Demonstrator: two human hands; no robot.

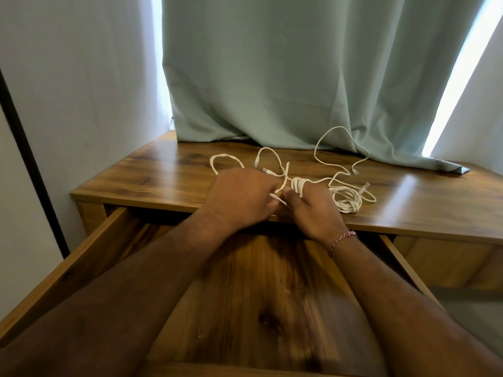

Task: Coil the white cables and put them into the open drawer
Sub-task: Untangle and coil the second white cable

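White cables lie tangled on the wooden cabinet top (163, 170). My right hand (313, 210) holds a small coil of white cable (298, 185) wound around its fingers. My left hand (242, 197) pinches a strand of the same cable just left of that coil. Loose loops (226, 159) trail behind my left hand. A second bundle of white cable (348, 202) rests on the top to the right of my right hand, with a long loop (340, 148) running back toward the curtain. The open drawer (89, 254) lies below my forearms, nothing visible inside.
A pale green curtain (285, 77) hangs down onto the back of the cabinet top. A white wall stands at left with a dark vertical bar (32, 164). The drawer's right side wall (408, 270) runs beside my right forearm.
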